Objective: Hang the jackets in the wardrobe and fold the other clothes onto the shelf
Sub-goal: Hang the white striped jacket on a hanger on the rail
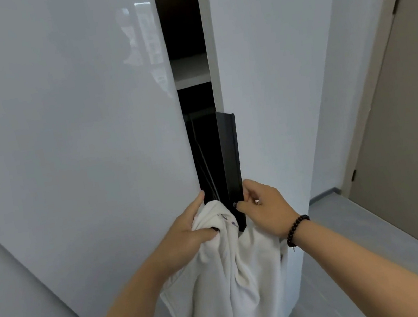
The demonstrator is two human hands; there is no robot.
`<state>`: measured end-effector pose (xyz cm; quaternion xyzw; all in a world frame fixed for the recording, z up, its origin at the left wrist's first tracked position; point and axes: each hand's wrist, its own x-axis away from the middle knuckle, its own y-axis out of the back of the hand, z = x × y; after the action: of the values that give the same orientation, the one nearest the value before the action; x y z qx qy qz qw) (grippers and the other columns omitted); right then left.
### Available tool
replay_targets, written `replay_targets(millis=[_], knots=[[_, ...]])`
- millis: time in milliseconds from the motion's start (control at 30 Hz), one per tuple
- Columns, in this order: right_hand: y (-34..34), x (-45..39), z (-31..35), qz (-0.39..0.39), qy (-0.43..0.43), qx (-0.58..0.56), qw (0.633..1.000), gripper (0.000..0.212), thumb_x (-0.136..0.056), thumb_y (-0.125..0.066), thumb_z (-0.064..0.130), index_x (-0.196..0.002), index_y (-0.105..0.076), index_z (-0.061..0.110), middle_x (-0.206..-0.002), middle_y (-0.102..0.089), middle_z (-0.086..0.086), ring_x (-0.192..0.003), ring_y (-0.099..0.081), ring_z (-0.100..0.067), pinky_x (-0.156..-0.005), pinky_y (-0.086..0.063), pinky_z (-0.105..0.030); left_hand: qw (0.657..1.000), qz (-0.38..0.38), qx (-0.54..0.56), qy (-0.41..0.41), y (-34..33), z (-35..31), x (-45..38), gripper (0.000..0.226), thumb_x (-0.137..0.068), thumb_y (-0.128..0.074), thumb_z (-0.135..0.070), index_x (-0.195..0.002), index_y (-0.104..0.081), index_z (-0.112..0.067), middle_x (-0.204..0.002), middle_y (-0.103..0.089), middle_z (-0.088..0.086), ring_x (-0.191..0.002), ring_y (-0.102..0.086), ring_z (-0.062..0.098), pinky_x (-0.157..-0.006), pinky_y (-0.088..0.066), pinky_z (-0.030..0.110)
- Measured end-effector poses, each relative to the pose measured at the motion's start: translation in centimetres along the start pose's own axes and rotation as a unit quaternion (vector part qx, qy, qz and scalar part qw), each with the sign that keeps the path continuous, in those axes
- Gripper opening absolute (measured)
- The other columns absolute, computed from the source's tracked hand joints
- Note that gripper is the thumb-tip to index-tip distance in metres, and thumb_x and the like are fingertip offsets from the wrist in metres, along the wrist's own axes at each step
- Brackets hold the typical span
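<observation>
The white garment [237, 277] hangs lengthwise down, bunched in the left hand [187, 234]'s grip; the right hand [265, 208] pinches the black handle [231, 160] of the glossy wardrobe door [269, 94].

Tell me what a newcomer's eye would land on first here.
First, the white garment bunched low in the centre, gripped by the left hand. Next, the right hand, with a dark bead bracelet on its wrist, pinching the black door handle. Above, a dark gap between the glossy white wardrobe doors shows a shelf.
</observation>
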<state>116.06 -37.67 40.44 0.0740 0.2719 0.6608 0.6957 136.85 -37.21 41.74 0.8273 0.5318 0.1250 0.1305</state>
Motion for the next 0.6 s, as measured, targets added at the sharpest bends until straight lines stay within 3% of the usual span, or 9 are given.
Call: replay_targets(millis=[100, 267, 400, 600], knots=[[1.9, 2.3, -0.7, 0.002, 0.009, -0.021, 1.000, 0.031, -0.081, -0.059, 0.006, -0.064, -0.036, 0.017, -0.054, -0.038, 0.007, -0.055, -0.033, -0.009, -0.054, -0.032, -0.018, 0.999, 0.035, -0.012, -0.012, -2.8, -1.4, -0.1, 0.076, -0.089, -0.061, 0.000, -0.143, -0.030, -0.042, -0.126, -0.054, -0.024, -0.106, -0.056, -0.013, -0.088, -0.042, 0.007], [5.1, 5.3, -1.5, 0.003, 0.024, -0.057, 0.998, 0.036, -0.084, -0.063, 0.012, -0.059, -0.037, 0.020, -0.048, -0.037, 0.014, -0.052, -0.033, -0.005, -0.054, -0.033, -0.016, 0.998, 0.060, 0.000, -0.021, -7.4, -3.0, 1.0, 0.070, -0.088, -0.058, 0.006, -0.144, -0.041, -0.033, -0.136, -0.057, -0.011, -0.121, -0.055, 0.006, -0.107, -0.042, 0.027], [8.1, 7.5, -2.0, -0.002, 0.035, -0.063, 0.997, 0.041, -0.087, -0.066, 0.021, -0.058, -0.038, 0.017, -0.048, -0.036, 0.014, -0.052, -0.033, -0.005, -0.056, -0.033, -0.019, 0.996, 0.083, 0.002, -0.031, -10.8, -4.4, 1.9, 0.066, -0.088, -0.058, 0.005, -0.134, -0.050, -0.042, -0.123, -0.066, -0.013, -0.111, -0.062, 0.007, -0.090, -0.049, 0.019], [13.1, 11.1, -4.0, -0.054, 0.048, -0.032, 0.997, 0.046, -0.083, -0.071, 0.030, -0.054, -0.038, 0.020, -0.047, -0.034, 0.011, -0.050, -0.031, -0.004, -0.053, -0.033, -0.017, 0.992, 0.123, -0.020, -0.033, -16.1, -6.1, 2.7, 0.061, -0.082, -0.066, -0.017, -0.117, -0.051, -0.065, -0.115, -0.066, -0.021, -0.104, -0.063, 0.002, -0.082, -0.050, 0.016]])
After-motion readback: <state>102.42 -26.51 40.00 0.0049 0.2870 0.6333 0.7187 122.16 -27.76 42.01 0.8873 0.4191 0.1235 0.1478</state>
